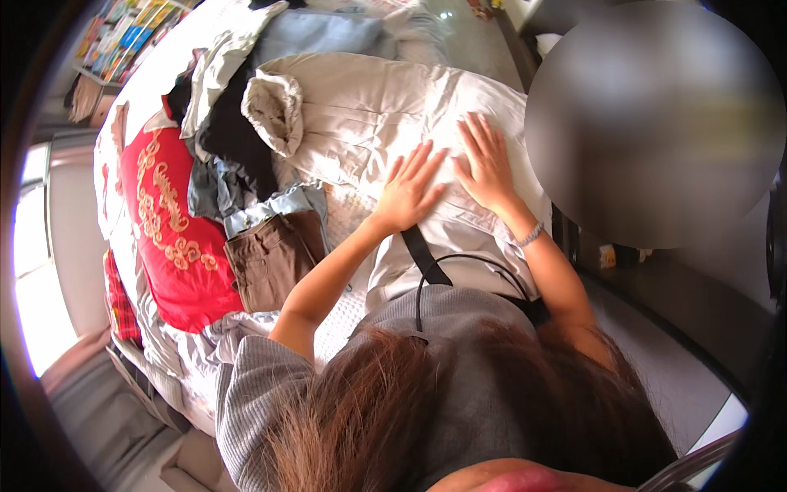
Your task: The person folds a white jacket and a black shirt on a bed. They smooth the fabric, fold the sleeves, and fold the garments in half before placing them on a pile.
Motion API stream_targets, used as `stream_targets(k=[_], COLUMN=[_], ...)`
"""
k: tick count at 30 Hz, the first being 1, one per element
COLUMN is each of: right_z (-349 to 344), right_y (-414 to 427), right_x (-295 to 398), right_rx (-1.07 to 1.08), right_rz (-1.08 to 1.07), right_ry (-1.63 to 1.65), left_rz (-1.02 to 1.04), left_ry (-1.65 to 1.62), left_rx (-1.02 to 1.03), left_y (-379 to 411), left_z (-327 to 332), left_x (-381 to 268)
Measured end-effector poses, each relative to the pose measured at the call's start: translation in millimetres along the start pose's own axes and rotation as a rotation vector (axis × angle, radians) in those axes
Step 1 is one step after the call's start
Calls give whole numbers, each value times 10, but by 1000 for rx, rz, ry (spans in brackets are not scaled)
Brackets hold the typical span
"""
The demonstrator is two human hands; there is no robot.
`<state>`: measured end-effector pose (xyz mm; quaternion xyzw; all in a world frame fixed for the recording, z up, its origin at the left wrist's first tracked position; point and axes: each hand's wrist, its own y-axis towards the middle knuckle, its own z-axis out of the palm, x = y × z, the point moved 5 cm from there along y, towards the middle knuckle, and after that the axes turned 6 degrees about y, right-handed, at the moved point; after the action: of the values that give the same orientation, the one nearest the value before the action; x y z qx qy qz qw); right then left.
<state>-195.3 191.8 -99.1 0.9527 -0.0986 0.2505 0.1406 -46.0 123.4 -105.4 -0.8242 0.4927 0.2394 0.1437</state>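
Note:
A pair of cream-coloured trousers or similar garment (363, 92) lies spread across the bed in front of me. Its gathered, elastic-looking opening (270, 114) points left. My left hand (409, 187) rests palm down on the pale cloth with its fingers spread. Beside it, to the right, my right hand (486, 160) is also flat on the cloth, thumb held apart. Neither hand grips anything. Left of my left forearm lies a folded pair of brown trousers (270, 261), with folded light-blue denim (270, 209) just beyond it.
A red pillow with gold embroidery (175, 227) sits on the left of the bed. Dark clothing (237, 138), a white garment (224, 61) and blue jeans (320, 31) lie farther off. A shelf of books (129, 37) stands far left. Blur hides the upper right.

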Motion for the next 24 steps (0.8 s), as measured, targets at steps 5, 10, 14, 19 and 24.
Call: stream_targets(k=[5,10,14,19,24], right_z=[-2,-17,-10,-45,0], right_y=[-9,21,24,27,28], right_x=[-52,-4,40,-49,8], right_rx=[3,-10,10,-3,11], right_rz=[4,-9,-25,-2,-15], right_ry=[20,19,23,15,31], left_rz=[-249,-610,-558,-668,-686], left_ry=[406,641,570,273,121], left_rx=[-413,-568,-765,-936,-730], left_y=[-357,-351,-312,-336,-511], left_z=[-585,-1163,-1336,-2273,-3181], left_x=[974,1531,2051,2412,2580])
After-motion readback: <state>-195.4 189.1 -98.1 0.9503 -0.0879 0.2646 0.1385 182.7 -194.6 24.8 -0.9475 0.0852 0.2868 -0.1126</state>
